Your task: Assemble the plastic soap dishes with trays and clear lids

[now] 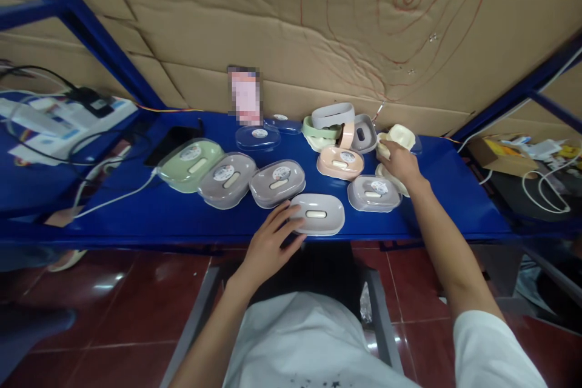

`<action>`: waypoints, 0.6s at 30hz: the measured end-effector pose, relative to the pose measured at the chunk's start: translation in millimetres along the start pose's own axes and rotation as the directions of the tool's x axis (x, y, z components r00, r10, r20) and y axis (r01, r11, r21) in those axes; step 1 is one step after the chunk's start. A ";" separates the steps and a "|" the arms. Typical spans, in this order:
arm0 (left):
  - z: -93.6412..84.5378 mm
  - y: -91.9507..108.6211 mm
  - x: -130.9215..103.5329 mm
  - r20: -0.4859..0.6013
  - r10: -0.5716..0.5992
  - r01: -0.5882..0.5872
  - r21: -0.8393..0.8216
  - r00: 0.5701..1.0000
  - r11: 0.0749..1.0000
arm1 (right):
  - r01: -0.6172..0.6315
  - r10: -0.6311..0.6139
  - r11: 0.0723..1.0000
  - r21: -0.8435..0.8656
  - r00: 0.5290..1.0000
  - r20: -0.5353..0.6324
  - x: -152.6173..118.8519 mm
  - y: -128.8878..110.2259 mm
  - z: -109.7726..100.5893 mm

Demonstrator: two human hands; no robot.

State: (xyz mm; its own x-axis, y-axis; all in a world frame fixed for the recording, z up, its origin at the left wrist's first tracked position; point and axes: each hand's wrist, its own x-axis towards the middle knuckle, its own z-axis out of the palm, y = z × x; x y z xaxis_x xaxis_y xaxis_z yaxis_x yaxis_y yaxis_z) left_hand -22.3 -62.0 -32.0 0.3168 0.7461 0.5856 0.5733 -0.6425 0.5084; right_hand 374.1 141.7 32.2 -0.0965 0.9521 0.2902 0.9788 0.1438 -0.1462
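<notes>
A pale grey oval soap box (328,224) without a clear lid lies at the table's front edge, a cream bar-shaped piece in its middle. My left hand (268,245) rests against its left end, fingers spread and stretched out. At the back right my right hand (401,163) reaches among cream soap box parts (401,136); its fingers are pressed together on a cream piece, partly hidden. Below that hand stands a grey soap box with a clear lid (373,194). To its left is a peach lidded one (340,163).
Lidded soap boxes, green (188,163) and grey (277,183), line the table's left half. Loose clear lids (257,138) lie behind them. Grey ring (333,115) and green parts are heaped at the back. A phone (246,96) leans on the cardboard; cables (118,206) run at left.
</notes>
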 end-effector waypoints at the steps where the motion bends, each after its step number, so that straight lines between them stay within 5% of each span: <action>1: 0.1 -0.5 -0.7 0.001 0.000 0.000 0.000 1.000 1.000 | -0.026 0.026 1.000 -0.008 1.000 0.000 6.3 -2.2 4.2; 4: -0.3 -2.2 -1.8 0.010 0.000 0.001 -0.006 1.000 1.000 | -0.083 0.083 0.997 0.003 0.994 -0.072 13.8 -1.9 5.4; 12: 1.0 -4.8 3.8 0.025 -0.009 0.009 -0.001 1.000 1.000 | -0.092 0.315 0.832 0.547 0.890 -0.331 -30.9 10.5 -25.7; 15: 1.0 -5.8 6.0 0.026 -0.004 0.004 -0.015 1.000 1.000 | -0.010 0.320 0.676 0.737 0.905 -0.282 -64.4 -12.6 -36.6; 18: -0.9 -5.0 6.7 0.038 -0.080 0.082 -0.049 0.996 0.995 | -0.017 0.110 0.613 0.790 0.992 -0.064 -95.2 -49.7 -45.3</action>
State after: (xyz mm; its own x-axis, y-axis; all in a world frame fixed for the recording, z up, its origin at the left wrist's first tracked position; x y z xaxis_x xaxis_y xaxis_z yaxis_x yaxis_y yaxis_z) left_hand -23.7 -54.0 -29.9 0.2986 0.8011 0.5188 0.5596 -0.5873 0.5848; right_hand 342.9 31.7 54.8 0.0239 0.9429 0.3323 0.4583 0.2851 -0.8418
